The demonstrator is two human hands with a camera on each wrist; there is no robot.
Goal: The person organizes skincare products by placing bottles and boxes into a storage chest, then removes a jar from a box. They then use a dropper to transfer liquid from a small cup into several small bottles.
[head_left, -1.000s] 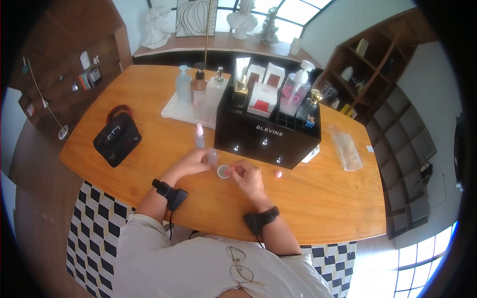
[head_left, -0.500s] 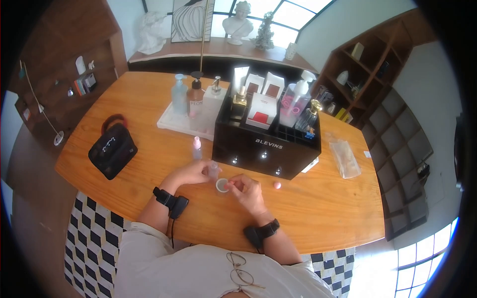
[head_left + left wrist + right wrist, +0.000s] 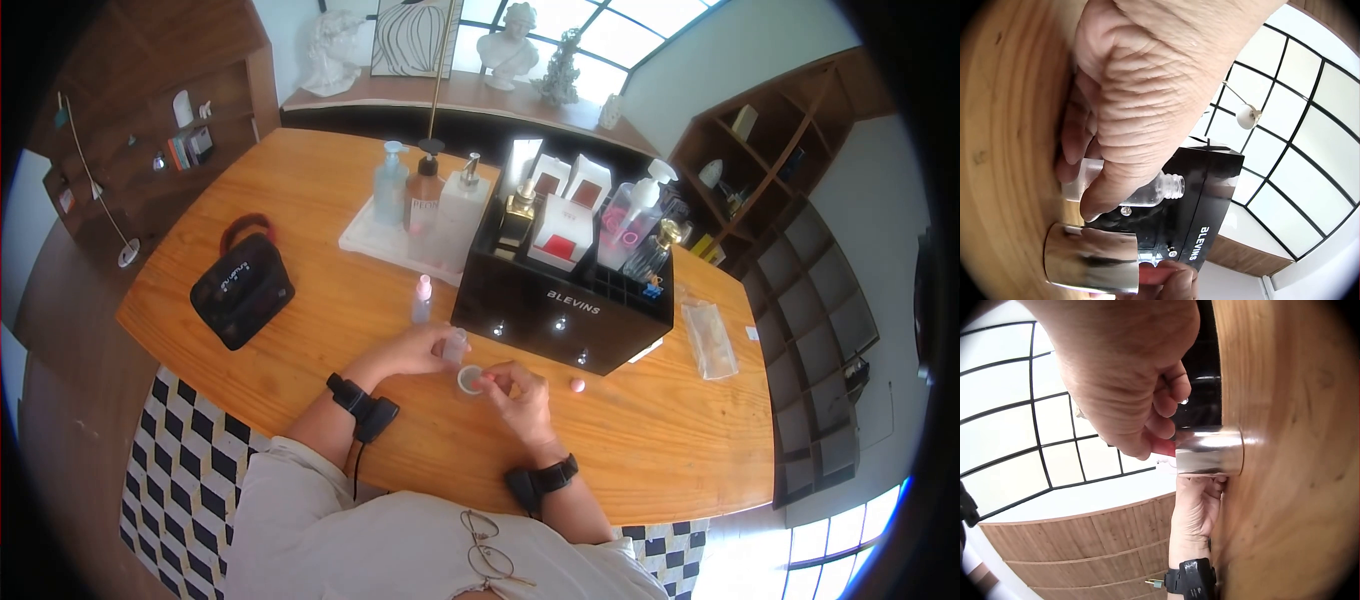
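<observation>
Upright on the wooden table, a small clear bottle (image 3: 1161,190) with a bare threaded neck is held between the thumb and fingers of my left hand (image 3: 418,350). Close beside it stands a small shiny metal cup (image 3: 1210,452), its round rim facing up in the head view. My right hand (image 3: 522,402) pinches a small red piece (image 3: 1163,446) at the cup's rim; the cup wall hides its far end, and I cannot tell its kind. Just beyond my left hand is a small bottle with a pink top (image 3: 422,300). To the right of my right hand lies a small pink cap (image 3: 577,385).
A black BLEVINS drawer organizer (image 3: 560,310) full of cosmetics stands behind my hands. Left of it, pump bottles stand on a white tray (image 3: 375,240). A black bag (image 3: 243,292) lies at the left, a clear plastic pouch (image 3: 709,340) at the right.
The head view has shifted, so the whole scene sits differently in it. Both hands keep their holds on the bottle and the red piece at the cup.
</observation>
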